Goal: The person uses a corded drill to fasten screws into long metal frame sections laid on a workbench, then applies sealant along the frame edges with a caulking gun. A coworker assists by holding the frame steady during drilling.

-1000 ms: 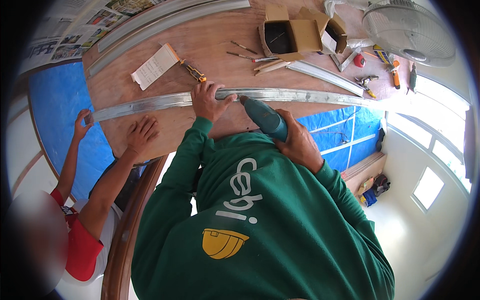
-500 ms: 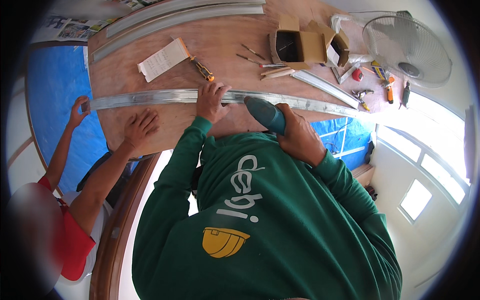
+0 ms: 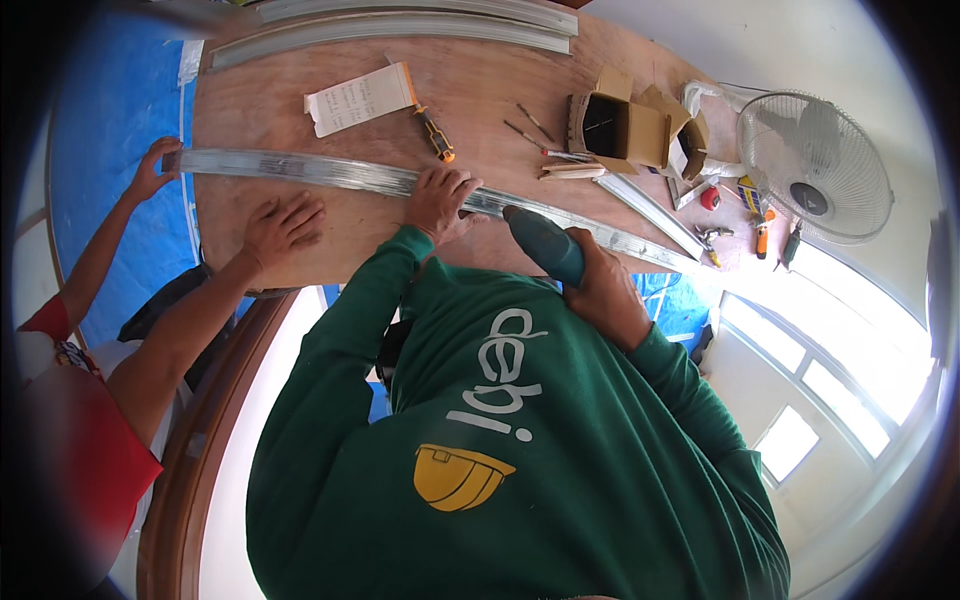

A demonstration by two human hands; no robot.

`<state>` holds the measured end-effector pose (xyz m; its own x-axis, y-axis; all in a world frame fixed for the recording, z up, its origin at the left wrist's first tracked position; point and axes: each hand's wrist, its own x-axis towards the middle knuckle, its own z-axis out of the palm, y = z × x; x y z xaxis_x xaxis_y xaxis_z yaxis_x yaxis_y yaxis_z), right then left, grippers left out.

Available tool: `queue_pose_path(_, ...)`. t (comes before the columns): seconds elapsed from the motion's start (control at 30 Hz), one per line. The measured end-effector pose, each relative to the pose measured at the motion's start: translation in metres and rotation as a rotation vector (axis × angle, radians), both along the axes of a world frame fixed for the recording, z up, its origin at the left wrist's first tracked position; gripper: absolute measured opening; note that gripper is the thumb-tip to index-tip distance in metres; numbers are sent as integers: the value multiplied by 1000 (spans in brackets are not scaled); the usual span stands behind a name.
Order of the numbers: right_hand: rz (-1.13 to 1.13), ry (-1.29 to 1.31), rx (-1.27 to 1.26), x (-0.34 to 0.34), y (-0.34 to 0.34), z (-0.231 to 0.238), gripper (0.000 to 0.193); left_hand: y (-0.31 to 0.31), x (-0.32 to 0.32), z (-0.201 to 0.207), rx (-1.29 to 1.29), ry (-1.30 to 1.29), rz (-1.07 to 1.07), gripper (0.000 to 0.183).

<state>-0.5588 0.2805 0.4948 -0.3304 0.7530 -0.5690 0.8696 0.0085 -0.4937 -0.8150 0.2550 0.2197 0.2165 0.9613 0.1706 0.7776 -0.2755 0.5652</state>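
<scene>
A long silvery metal channel point(image 3: 310, 170) lies across the wooden table, slanting down from left to right. My left hand point(image 3: 440, 205) is closed over its middle, fingers on the far side. In my right hand point(image 3: 606, 292) is a teal power tool point(image 3: 545, 245), gripped by its rear end. The tool's front end points at the channel, just right of my left hand; whether they touch I cannot tell. At the channel's left end, a co-worker's hand point(image 3: 150, 172) holds it. The co-worker's other hand point(image 3: 285, 232) rests flat on the table.
Beyond the channel lie a paper note point(image 3: 360, 98), a yellow-black screwdriver point(image 3: 435, 135) and pencils point(image 3: 535, 122). Farther right are an open cardboard box point(image 3: 640, 135), another metal strip point(image 3: 652, 215), pliers point(image 3: 712, 235), a red tape measure point(image 3: 710, 198) and a fan point(image 3: 815, 165). More channels point(image 3: 400, 45) lie along the back.
The whole view has turned slightly, so the table's things appear shifted and the channel slants more. Both my hands keep their holds, and the co-worker still holds the channel's left end.
</scene>
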Motion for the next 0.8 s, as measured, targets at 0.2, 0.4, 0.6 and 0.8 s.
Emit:
queue_pose_path(0.2,49,25,45,5,-1,-19,66,6,1,0,15,4,-7,75)
queue_pose_path(0.4,14,-3,15,11,-6,-4,66,3,2,-4,49,34,5,77)
queue_pose_path(0.6,7,164,38,48,0,28,71,-2,1,10,-43,57,24,80)
queue_pose_path(0.8,195,297,89,49,39,32,66,-17,-47,14,18,41,179,62)
